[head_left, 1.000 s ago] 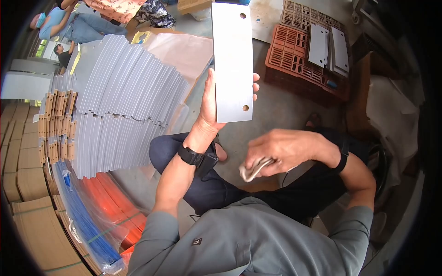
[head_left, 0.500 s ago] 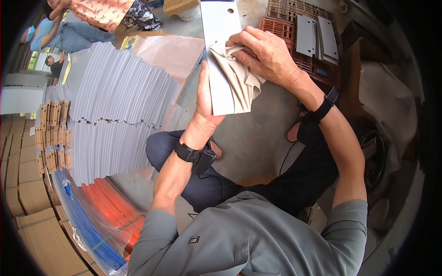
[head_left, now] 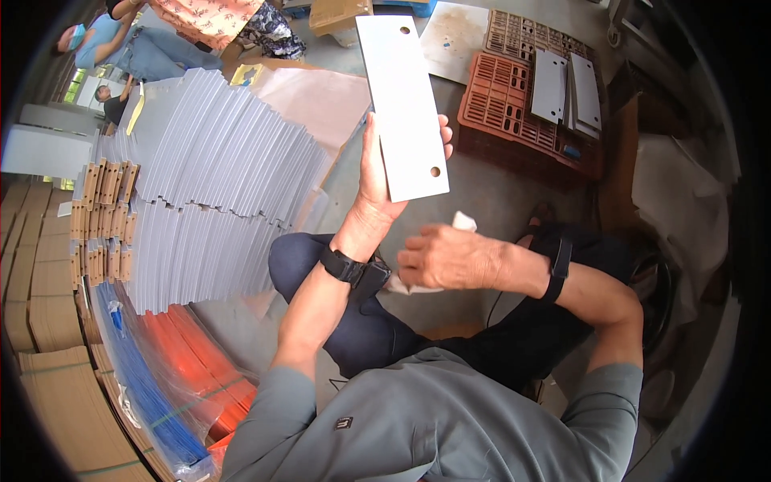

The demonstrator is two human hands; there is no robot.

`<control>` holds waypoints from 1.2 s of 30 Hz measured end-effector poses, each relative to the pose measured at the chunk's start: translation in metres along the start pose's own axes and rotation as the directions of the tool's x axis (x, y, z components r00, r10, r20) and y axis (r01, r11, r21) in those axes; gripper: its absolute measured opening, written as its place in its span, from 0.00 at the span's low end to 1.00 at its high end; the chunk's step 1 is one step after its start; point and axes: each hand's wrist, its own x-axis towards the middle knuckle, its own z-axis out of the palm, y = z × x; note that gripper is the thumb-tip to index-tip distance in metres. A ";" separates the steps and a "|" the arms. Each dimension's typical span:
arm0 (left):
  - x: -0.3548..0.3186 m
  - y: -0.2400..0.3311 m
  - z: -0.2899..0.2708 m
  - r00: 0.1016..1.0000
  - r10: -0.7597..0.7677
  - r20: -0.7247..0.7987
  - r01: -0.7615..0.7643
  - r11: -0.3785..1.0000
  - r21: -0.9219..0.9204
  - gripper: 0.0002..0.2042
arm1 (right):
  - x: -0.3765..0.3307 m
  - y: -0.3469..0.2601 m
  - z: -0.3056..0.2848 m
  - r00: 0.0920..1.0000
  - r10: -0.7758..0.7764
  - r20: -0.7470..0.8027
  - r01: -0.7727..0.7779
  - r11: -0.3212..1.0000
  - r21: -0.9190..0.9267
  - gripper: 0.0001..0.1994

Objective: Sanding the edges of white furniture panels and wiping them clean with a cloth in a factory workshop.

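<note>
A long white panel with a dark round hole near each end stands tilted in front of me. My left hand grips it from behind near its lower end; the thumb lies along the left edge and fingertips show past the right edge. Below the panel, closer to my body, my right hand is closed around a crumpled cream cloth. Bits of the cloth stick out above and below the fist. The cloth is apart from the panel.
Several similar white panels lie on a reddish-brown plastic crate at the far right. At left stand tall stacks of grey-white panels, with bundled brown boards and orange wrapped sheets nearer. Other people are at the far left.
My right hand has come off the panel with the cloth and moved down toward my body. The panel's whole face now shows, held by my left hand slightly farther right.
</note>
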 end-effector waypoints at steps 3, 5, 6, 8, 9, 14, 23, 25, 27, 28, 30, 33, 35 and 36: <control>-0.007 0.004 -0.001 1.000 0.014 0.003 -0.014 1.000 -0.017 0.42 | -0.012 0.000 -0.014 0.992 0.015 0.128 -0.039 0.981 0.189 0.09; -0.009 0.008 -0.005 0.997 0.031 0.075 -0.036 0.998 0.058 0.42 | -0.016 0.011 -0.040 0.978 0.062 0.198 -0.124 0.940 0.318 0.09; -0.010 0.007 -0.004 0.997 0.042 0.062 -0.046 0.996 0.071 0.42 | -0.020 0.016 -0.056 0.958 0.090 0.273 -0.215 0.855 0.472 0.10; -0.013 0.008 -0.006 0.997 0.034 0.071 -0.039 0.996 0.078 0.42 | -0.029 0.026 -0.084 0.936 0.091 0.341 -0.310 0.675 0.669 0.10; -0.016 0.011 -0.009 0.998 0.027 0.061 -0.032 0.996 0.086 0.42 | -0.030 0.034 -0.100 0.922 0.097 0.375 -0.350 0.626 0.697 0.12; -0.022 0.012 -0.008 0.993 0.008 0.118 -0.032 0.979 0.204 0.41 | -0.050 0.060 -0.146 0.905 0.418 -0.081 -0.229 0.639 0.734 0.13; -0.032 -0.018 0.012 0.987 -0.121 -0.108 0.133 0.984 0.115 0.40 | -0.012 0.077 -0.095 0.854 0.267 -0.446 -0.350 0.930 -0.113 0.20; -0.032 -0.019 0.012 0.899 -0.305 0.313 0.312 0.950 0.030 0.39 | -0.013 0.108 -0.115 0.650 0.318 -0.690 -0.534 0.837 -0.117 0.16; -0.039 -0.029 0.018 0.896 -0.363 0.254 0.354 0.932 0.085 0.40 | -0.031 0.149 -0.125 0.426 0.312 -0.849 -0.631 0.775 -0.031 0.14; -0.041 -0.032 0.016 0.893 -0.369 0.258 0.360 0.929 0.084 0.40 | -0.034 0.152 -0.118 0.320 0.503 -0.803 -0.652 0.732 0.198 0.14; -0.043 -0.037 0.010 0.927 -0.367 0.077 0.322 0.883 0.342 0.43 | -0.044 0.160 -0.104 0.179 0.788 -0.588 -0.648 0.545 0.532 0.16; -0.047 -0.037 0.017 0.980 -0.195 0.041 0.106 0.687 0.718 0.44 | -0.053 0.179 -0.072 0.107 0.916 -0.386 -0.371 0.397 0.840 0.19; -0.051 -0.035 0.016 0.980 -0.188 0.062 0.079 0.657 0.750 0.49 | -0.054 0.189 -0.058 0.076 0.978 -0.192 0.300 0.161 0.940 0.18; -0.052 -0.034 0.009 0.977 -0.211 0.018 0.134 0.686 0.715 0.50 | -0.055 0.191 -0.053 0.154 0.982 -0.112 0.323 0.057 0.945 0.16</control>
